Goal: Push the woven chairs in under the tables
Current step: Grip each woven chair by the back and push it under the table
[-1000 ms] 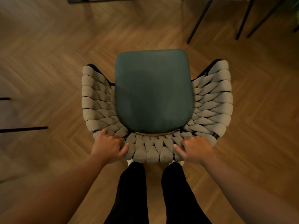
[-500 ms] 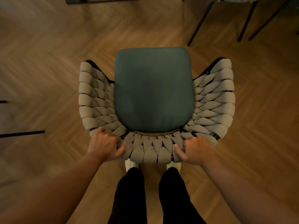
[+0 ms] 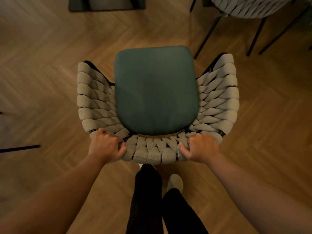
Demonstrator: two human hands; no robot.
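A woven chair (image 3: 219, 102) with beige rope sides and a dark green seat cushion (image 3: 156, 90) stands on the wooden floor right in front of me, seen from above. My left hand (image 3: 106, 146) grips the top of the backrest at its left corner, fingers curled over the rim. My right hand (image 3: 200, 147) grips the backrest at its right corner the same way. No table top shows in this view.
A second woven chair (image 3: 249, 7) on thin black legs stands at the far right. A dark base (image 3: 106, 4) sits on the floor straight ahead. Black legs (image 3: 20, 147) of other furniture reach in from the left. My legs and one shoe (image 3: 175, 183) are just behind the chair.
The chair has moved forward across the floor with both hands on its backrest. The far chair and the dark base have come closer. My feet have shifted into a step.
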